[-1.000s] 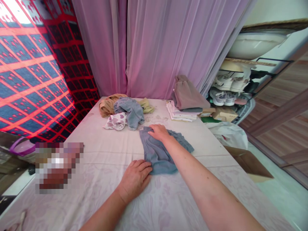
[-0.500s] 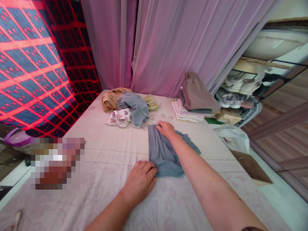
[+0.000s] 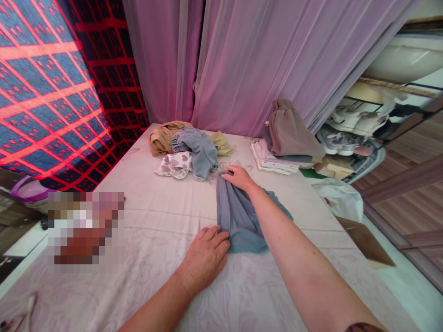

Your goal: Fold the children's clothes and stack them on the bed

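Observation:
A thin blue-grey garment (image 3: 240,214) lies folded over on the bed-like surface in front of me, with wrinkles running across it. Its gathered edge (image 3: 278,200) shows on the right, partly behind my right forearm. My right hand (image 3: 238,177) pinches the far left corner, lifting it slightly. At the near left corner rests my left hand (image 3: 207,249), fingers bent against the cloth's edge and closed on it; the thumb is hidden.
Crumpled clothes lie at the back left: denim (image 3: 199,150), a tan piece (image 3: 161,140), a heart-print cloth (image 3: 176,165) and a yellow-green one (image 3: 221,143). A folded stack (image 3: 273,159) carries brown-grey trousers (image 3: 294,131). Shoes (image 3: 346,138) sit on a rack at right.
The view has shifted slightly, moving the scene a little to the right. The garment's far left corner looks pulled a bit straighter by my right hand; my left hand stays at the near corner.

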`<state>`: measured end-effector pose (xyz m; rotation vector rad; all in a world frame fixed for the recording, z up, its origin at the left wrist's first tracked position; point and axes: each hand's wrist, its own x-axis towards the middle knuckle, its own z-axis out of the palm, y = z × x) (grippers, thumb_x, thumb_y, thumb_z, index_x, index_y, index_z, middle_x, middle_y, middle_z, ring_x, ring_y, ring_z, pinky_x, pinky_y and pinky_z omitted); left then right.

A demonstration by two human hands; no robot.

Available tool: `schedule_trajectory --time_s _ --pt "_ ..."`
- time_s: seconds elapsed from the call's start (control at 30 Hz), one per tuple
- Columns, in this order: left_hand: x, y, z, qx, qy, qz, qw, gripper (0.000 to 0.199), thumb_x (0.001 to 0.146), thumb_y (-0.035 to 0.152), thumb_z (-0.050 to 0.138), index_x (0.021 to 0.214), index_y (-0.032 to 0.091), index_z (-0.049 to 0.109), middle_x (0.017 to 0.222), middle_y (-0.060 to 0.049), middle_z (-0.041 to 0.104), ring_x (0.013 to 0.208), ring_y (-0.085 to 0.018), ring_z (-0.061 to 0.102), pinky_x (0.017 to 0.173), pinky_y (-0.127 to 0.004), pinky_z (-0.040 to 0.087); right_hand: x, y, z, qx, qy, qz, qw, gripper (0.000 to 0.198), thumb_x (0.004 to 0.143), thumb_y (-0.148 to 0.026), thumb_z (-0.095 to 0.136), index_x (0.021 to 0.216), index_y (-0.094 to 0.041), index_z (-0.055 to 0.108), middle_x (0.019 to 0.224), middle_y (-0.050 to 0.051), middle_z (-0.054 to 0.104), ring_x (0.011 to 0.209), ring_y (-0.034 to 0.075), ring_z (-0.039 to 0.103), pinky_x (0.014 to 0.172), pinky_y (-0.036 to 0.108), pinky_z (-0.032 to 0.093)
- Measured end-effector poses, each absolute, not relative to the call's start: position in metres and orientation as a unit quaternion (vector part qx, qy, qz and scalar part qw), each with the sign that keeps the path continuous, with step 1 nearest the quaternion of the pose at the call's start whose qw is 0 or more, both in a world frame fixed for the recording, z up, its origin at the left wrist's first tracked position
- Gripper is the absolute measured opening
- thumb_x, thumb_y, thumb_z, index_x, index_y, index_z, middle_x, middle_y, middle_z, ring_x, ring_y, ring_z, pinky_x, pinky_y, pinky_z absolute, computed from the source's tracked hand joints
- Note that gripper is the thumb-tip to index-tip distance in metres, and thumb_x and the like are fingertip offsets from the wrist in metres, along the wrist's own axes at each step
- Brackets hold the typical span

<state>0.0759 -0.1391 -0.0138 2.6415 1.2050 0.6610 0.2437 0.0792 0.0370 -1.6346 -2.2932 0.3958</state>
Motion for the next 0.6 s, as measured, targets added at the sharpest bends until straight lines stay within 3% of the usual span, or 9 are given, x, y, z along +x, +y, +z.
schedule_trajectory --time_s 0.1,0.23,0.4,0.53,0.6 --pt "0.076 -0.139 -0.010 0.885 0.406 0.214 0.084 0.017 0.088 0.023 0.055 0.103 0.024 0.063 0.117 -0.004 0.064 0.110 -0.024 0.053 0.095 -0.043 0.037 0.244 0.078 0.032 -0.577 -0.776 0.139 0.215 0.024 0.086 -0.036 0.054 0.099 -0.023 0.068 0.094 -0.001 0.071 0.086 0.016 0.061 0.077 0.025 0.044" --pt "0.078 -0.140 -0.005 0.884 0.414 0.198 0.090 0.015 0.087 0.022 0.055 0.100 0.024 0.063 0.106 -0.005 0.063 0.098 -0.022 0.054 0.089 -0.040 0.040 0.234 0.073 0.015 -0.584 -0.793 0.101 0.142 0.022 0.085 -0.040 0.057 0.095 -0.025 0.070 0.098 0.002 0.071 0.091 0.018 0.062 0.079 0.027 0.044" --pt "0.079 -0.139 -0.003 0.884 0.422 0.177 0.093 0.010 0.086 0.024 0.056 0.094 0.022 0.062 0.092 -0.005 0.061 0.089 -0.022 0.053 0.084 -0.039 0.041 0.240 0.073 0.015 -0.603 -0.785 0.065 0.131 0.033 0.088 -0.045 0.052 0.110 -0.025 0.066 0.107 0.004 0.070 0.094 0.019 0.062 0.079 0.028 0.044" --pt "0.079 -0.140 -0.003 0.881 0.426 0.180 0.101 0.008 0.085 0.024 0.057 0.090 0.021 0.061 0.088 -0.004 0.061 0.087 -0.022 0.054 0.084 -0.039 0.042 0.282 0.073 0.038 -0.636 -0.760 0.058 0.120 0.030 0.091 -0.034 0.045 0.101 -0.024 0.071 0.100 0.003 0.072 0.089 0.018 0.063 0.074 0.026 0.044" --pt "0.079 -0.140 -0.003 0.879 0.423 0.198 0.100 0.008 0.084 0.022 0.057 0.091 0.021 0.061 0.096 -0.006 0.062 0.093 -0.022 0.055 0.086 -0.040 0.043 0.307 0.069 0.048 -0.640 -0.760 0.059 0.100 0.027 0.089 -0.034 0.048 0.098 -0.024 0.072 0.098 0.003 0.073 0.088 0.018 0.063 0.072 0.027 0.043"
